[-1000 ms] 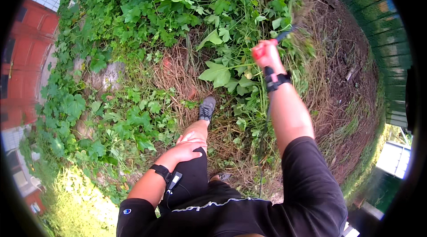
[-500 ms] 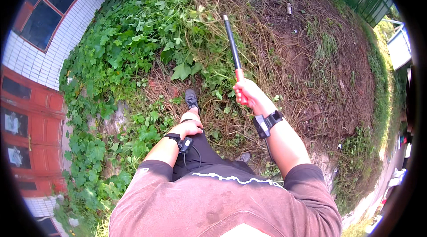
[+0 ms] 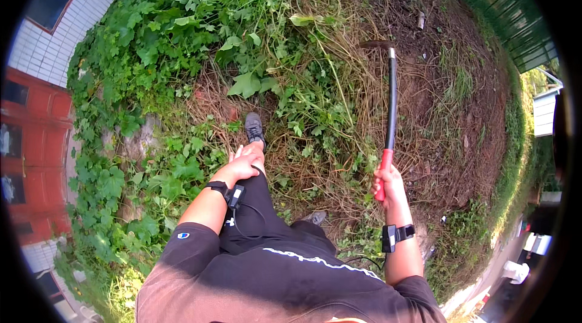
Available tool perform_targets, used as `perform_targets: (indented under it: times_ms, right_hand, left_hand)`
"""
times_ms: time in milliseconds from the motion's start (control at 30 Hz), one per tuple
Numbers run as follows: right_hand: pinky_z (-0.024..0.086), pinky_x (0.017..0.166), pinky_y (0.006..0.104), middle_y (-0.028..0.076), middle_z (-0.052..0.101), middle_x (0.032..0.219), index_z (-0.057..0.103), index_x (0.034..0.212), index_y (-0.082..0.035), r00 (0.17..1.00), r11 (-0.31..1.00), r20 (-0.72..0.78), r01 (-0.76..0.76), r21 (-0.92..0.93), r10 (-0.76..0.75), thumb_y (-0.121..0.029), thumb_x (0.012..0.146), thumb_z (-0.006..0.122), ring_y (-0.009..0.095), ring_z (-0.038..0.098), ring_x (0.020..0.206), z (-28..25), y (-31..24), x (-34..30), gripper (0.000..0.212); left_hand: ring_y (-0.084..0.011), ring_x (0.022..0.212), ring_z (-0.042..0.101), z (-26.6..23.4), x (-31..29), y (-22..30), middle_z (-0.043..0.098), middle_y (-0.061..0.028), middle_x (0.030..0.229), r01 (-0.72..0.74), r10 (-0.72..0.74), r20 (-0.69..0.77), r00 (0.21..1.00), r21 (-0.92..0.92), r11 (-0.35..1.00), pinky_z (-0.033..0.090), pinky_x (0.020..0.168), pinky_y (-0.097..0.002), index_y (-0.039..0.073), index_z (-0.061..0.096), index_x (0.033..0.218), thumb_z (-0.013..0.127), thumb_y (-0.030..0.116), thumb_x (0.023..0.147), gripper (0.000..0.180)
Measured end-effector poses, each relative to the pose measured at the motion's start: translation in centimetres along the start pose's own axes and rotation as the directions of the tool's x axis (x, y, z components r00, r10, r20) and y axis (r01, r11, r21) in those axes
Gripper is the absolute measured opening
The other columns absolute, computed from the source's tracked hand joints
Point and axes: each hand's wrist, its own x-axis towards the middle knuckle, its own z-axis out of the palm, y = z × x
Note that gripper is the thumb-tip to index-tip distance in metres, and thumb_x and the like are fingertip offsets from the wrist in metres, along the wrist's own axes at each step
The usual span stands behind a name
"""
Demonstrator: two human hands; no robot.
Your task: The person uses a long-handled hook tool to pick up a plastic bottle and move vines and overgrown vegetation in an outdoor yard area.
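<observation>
My right hand (image 3: pixel 391 185) is wrapped round the red grip of a long sickle (image 3: pixel 391 101). Its black shaft points away from me, and a thin dark curved blade at the far end reaches to the left, over dry stems and bare soil. My left hand (image 3: pixel 241 165) rests on my left knee with its fingers stretched out and no tool in it. A strip of green leafy vines (image 3: pixel 245 83) grows beyond my left foot. Pale cut or dried stems (image 3: pixel 357 117) lie between the vines and the sickle.
Dense vines (image 3: pixel 151 50) cover the left side, up to a white tiled wall (image 3: pixel 45 44) and a red door (image 3: pixel 42 159). A green fence (image 3: pixel 491 13) stands at the far right. My grey shoe (image 3: pixel 254 126) is among stems; a small pale object (image 3: pixel 421 20) lies on the soil.
My right hand has swung the sickle to the right and nearer to me, and the blade now shows. My left hand stays on the knee, its fingers now more spread.
</observation>
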Motion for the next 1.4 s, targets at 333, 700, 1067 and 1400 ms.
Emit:
perform_targets:
  times_ms: [333, 700, 1067, 1400]
  right_hand:
    - [0.046, 0.052, 0.0315, 0.004, 0.048, 0.067, 0.047, 0.083, -0.001, 0.534, 0.524, -0.482, 0.835, 0.17, -0.695, 0.002, 0.087, 0.056, 0.018, 0.047, 0.053, 17.4, -36.1, 34.2, 0.01]
    - [0.039, 0.039, 0.0279, 0.001, 0.048, 0.06, 0.046, 0.086, -0.005, 0.864, 0.971, 0.453, -0.145, -0.192, 0.219, -0.002, 0.086, 0.055, 0.015, 0.043, 0.041, 55.0, 0.2, 30.6, 0.009]
    - [0.039, 0.039, 0.0247, -0.002, 0.048, 0.058, 0.046, 0.086, -0.007, 0.847, 0.985, 0.504, -0.162, -0.064, 0.172, -0.003, 0.089, 0.054, 0.009, 0.042, 0.042, 27.6, -2.9, 8.5, 0.009]
    - [0.043, 0.039, 0.0253, 0.002, 0.053, 0.066, 0.047, 0.094, -0.006, 0.954, 0.947, 0.23, -0.116, -0.299, 0.19, 0.001, 0.077, 0.06, 0.011, 0.048, 0.043, -4.1, 6.2, -12.5, 0.023]
  left_hand:
    - [-0.0297, 0.148, 0.018, -8.0, 7.4, -7.9, 0.033, 0.0004, 0.156, -0.111, 0.131, 0.091, 0.987, -0.196, 0.974, 0.015, 0.115, -0.0586, 0.032, 0.056, 0.135, 0.068, 0.038, 0.076, 0.06]
    - [-0.0273, 0.148, 0.018, -6.3, 2.5, -7.9, 0.036, 0.0015, 0.155, 0.034, -0.02, 0.077, 0.997, -0.181, 0.983, 0.017, 0.116, -0.0567, 0.032, 0.054, 0.137, 0.061, 0.04, 0.087, 0.051]
    - [-0.0341, 0.144, 0.029, 0.5, -10.9, 1.1, 0.027, -0.0103, 0.158, 0.117, -0.115, 0.123, 0.986, -0.01, 0.993, 0.022, 0.114, -0.0594, 0.024, 0.043, 0.146, 0.056, 0.041, 0.092, 0.058]
    - [-0.0306, 0.11, 0.063, 1.2, -11.5, -1.5, 0.066, -0.0199, 0.118, 0.114, -0.181, -0.156, 0.971, -0.363, 0.925, 0.048, 0.097, -0.0373, -0.001, 0.06, 0.124, 0.062, 0.026, 0.089, 0.044]
